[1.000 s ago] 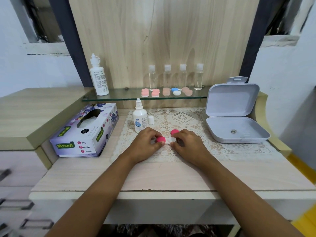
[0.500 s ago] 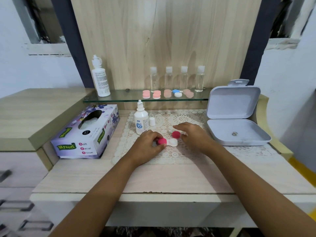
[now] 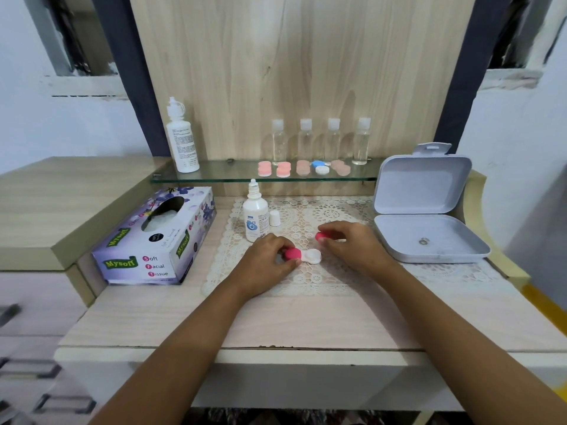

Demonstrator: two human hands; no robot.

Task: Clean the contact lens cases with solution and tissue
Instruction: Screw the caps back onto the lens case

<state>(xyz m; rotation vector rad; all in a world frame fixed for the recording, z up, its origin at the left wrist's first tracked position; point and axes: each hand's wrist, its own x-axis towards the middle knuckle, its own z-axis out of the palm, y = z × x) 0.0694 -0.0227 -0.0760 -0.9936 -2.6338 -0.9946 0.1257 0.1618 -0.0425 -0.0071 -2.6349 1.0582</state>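
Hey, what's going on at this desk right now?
A person is opening a contact lens case on the lace mat. The left hand grips the pink cap on the case's left side. The right hand pinches the other pink cap, already off, so that side of the case is open. The solution bottle stands behind with a small white cap beside it; the tissue box sits to the left.

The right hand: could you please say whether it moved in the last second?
Yes: the right hand, pinching a pink cap, drew back off the lens case towards the grey box.
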